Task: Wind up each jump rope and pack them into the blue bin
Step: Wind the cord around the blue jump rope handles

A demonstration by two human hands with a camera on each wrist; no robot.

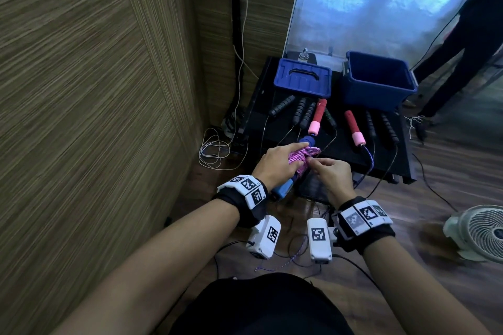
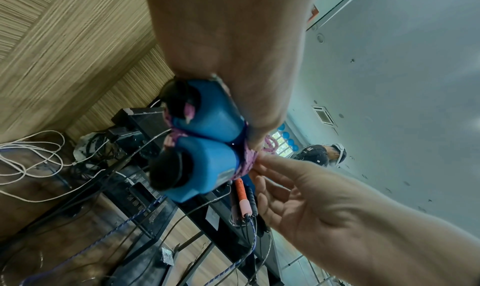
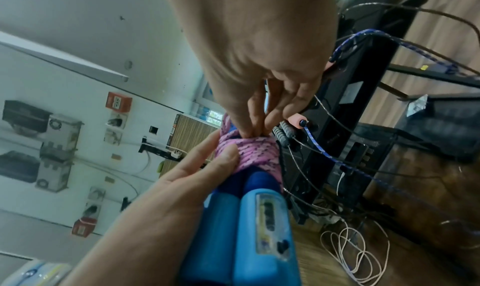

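Left hand (image 1: pixel 275 164) clamps blue handles (image 3: pixel 249 224), long axis toward blue bin (image 1: pixel 378 81); right hand (image 1: pixel 333 174) fingers (image 3: pixel 253 124) pinch pink rope (image 3: pixel 255 153) wrap.

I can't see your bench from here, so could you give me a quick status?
Left hand holds blue handles; right hand pinches the pink rope. Blue bin open. Other ropes on the table, nothing blocking.

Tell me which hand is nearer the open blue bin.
Right. The right hand works at the pink rope, below the blue bin; the left hand sits farther left.
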